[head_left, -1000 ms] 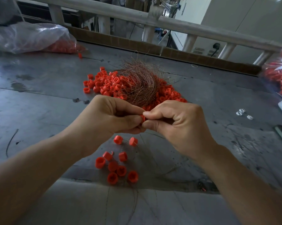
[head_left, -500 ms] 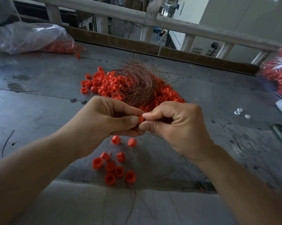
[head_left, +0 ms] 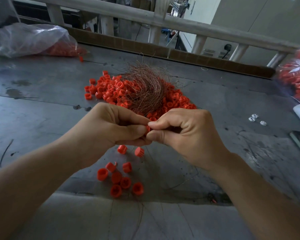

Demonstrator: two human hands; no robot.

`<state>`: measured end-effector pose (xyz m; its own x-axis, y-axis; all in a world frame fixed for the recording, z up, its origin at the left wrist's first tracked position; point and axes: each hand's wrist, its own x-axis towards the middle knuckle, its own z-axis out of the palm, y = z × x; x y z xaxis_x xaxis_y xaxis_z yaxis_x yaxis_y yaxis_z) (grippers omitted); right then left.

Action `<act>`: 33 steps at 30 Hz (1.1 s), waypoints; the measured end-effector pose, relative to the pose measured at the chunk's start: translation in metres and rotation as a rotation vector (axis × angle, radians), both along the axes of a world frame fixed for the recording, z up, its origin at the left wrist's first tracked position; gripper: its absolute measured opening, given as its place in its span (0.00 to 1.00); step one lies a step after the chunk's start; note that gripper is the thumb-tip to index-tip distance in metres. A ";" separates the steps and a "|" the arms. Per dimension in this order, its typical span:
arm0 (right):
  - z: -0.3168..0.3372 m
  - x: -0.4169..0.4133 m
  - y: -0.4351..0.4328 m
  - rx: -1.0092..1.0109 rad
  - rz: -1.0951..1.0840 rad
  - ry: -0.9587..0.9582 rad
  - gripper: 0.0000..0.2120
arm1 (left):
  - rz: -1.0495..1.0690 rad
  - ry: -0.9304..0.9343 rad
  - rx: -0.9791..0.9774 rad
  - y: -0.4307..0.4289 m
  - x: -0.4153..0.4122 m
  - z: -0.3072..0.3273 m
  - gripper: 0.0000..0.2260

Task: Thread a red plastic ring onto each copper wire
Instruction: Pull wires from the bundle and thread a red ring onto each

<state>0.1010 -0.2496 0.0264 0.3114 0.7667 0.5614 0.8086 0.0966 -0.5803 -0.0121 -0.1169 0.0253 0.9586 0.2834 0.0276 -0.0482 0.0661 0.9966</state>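
My left hand (head_left: 109,129) and my right hand (head_left: 185,134) meet fingertip to fingertip above the grey table (head_left: 42,108). Between them I pinch one red plastic ring (head_left: 148,128), mostly hidden by the fingers. Any wire in my fingers is too thin to make out. Behind the hands lies a heap of red rings (head_left: 111,89) with a tangled bundle of copper wire (head_left: 145,89) on top. Below the hands sit several separate red rings (head_left: 119,179), some with thin wires trailing toward me.
A clear plastic bag of red rings (head_left: 33,40) lies at the far left, another bag (head_left: 298,78) at the right edge. Small white pieces (head_left: 254,118) lie right of the hands. A cardboard strip and a wooden railing (head_left: 180,25) bound the far side.
Both hands stay pinched together on the ring with only slight finger shifts. The view has drifted a little.
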 end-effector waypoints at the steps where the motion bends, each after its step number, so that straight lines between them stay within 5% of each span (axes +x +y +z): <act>1: 0.001 0.000 0.000 -0.012 0.013 0.026 0.10 | -0.002 -0.003 -0.008 0.000 0.000 0.000 0.11; 10: 0.006 -0.003 -0.001 -0.061 0.123 0.244 0.12 | -0.153 0.008 -0.028 0.005 -0.003 0.002 0.15; 13: 0.005 0.002 0.000 -0.196 0.171 0.182 0.18 | -0.187 0.046 -0.056 0.009 -0.004 0.001 0.19; 18: 0.007 0.000 0.000 -0.174 0.144 0.011 0.09 | -0.200 0.004 -0.143 0.006 -0.004 0.002 0.24; 24: 0.003 0.001 0.001 -0.193 0.094 -0.073 0.06 | -0.131 -0.046 0.132 -0.001 -0.004 -0.002 0.30; 33: 0.008 -0.012 -0.001 -0.144 0.098 -0.073 0.02 | -0.107 -0.178 0.181 -0.011 -0.010 0.001 0.29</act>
<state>0.0893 -0.2508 0.0339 0.1935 0.8656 0.4619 0.8399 0.0972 -0.5339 -0.0222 -0.1279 0.0266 0.9583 0.1560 0.2392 -0.2260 -0.0978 0.9692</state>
